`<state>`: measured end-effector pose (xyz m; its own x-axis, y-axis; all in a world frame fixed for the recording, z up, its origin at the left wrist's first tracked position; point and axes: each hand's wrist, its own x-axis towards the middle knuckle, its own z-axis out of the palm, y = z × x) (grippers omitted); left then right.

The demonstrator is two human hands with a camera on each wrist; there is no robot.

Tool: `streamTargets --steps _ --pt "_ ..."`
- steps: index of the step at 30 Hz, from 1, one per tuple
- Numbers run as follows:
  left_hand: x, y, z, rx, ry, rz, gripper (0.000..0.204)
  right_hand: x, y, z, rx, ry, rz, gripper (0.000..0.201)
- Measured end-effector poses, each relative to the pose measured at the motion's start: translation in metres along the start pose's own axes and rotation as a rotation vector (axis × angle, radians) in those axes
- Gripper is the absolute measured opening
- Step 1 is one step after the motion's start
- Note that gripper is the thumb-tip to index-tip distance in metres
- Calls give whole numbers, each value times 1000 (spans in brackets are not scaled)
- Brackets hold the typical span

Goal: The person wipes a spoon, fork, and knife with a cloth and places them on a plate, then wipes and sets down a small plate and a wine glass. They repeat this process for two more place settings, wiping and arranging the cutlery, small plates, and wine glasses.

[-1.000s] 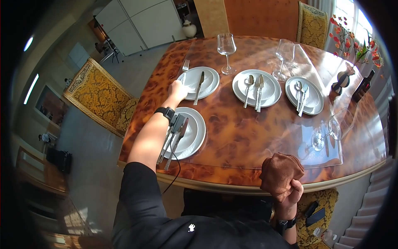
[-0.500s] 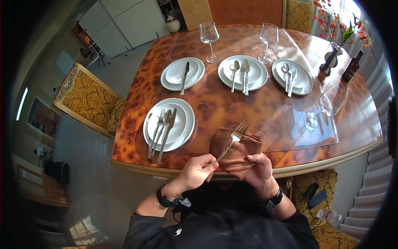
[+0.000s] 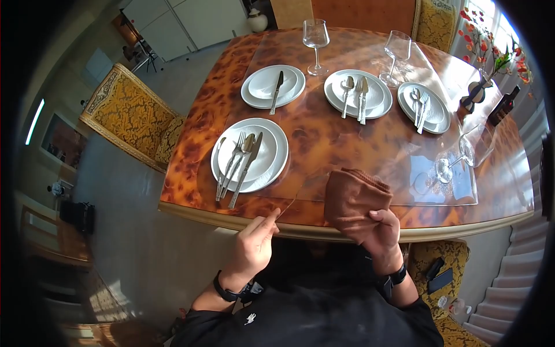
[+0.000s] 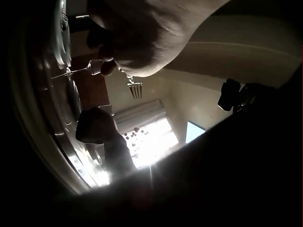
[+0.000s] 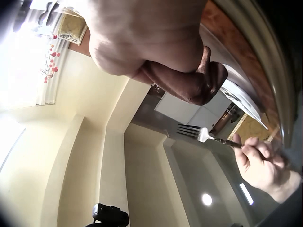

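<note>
My left hand (image 3: 251, 246) pinches a fork by its handle in front of the table edge. The fork (image 5: 203, 135) shows clearly in the right wrist view, tines pointing away from the hand; in the head view it is thin and edge-on. A folded brown cloth (image 3: 355, 202) is gripped in my right hand (image 3: 386, 234), thumb on its near face. The two hands are apart. Nearest the left hand is a stacked plate setting (image 3: 277, 165) bearing several pieces of cutlery. Behind it, another plate stack (image 3: 254, 98) carries a single knife (image 3: 277, 91).
Two more plate settings with cutlery, a middle one (image 3: 332, 98) and a right one (image 3: 442, 124), stand farther back. Wine glasses (image 3: 315, 37) stand behind them, and one glass (image 3: 471, 147) lies at the right. A dark bottle (image 3: 504, 106) and a flower vase (image 3: 475, 95) are near the right edge.
My left hand came back from the far-left plate with the fork, which lay over the cloth half a second ago. Now fork and left hand are off to the left of the cloth.
</note>
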<state>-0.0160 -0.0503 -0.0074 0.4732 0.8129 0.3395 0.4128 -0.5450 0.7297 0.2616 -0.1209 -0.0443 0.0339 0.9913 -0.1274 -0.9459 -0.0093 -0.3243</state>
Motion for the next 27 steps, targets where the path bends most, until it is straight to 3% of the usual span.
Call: streamTargets --steps 1,3,5,10,15,20,21,23,26,27 --pt "2 0 6 196 103 192 38 0 9 0 3 -2 66 58" --pt "1 -3 15 308 113 285 50 1 27 12 54 -52 153 58" --pt "3 1 14 398 67 330 55 1 32 20 30 -52 173 56" --pt "-2 -8 5 315 78 299 54 0 14 28 102 -42 202 62" --pt "-8 -16 -20 275 159 227 46 -21 4 16 126 30 43 70" --pt "16 -57 -79 262 490 -99 29 -26 -10 8 90 -3 -169 66" --pt "24 -71 -90 274 477 -198 29 -26 -9 2 92 7 -143 66" --pt "38 -107 -106 318 446 -140 30 -26 -6 -5 96 25 -92 65" --pt "63 -131 -114 448 384 -332 30 -26 4 -2 81 38 -74 64" --pt "66 -141 -115 484 372 -314 30 -26 5 -2 79 39 -71 64"
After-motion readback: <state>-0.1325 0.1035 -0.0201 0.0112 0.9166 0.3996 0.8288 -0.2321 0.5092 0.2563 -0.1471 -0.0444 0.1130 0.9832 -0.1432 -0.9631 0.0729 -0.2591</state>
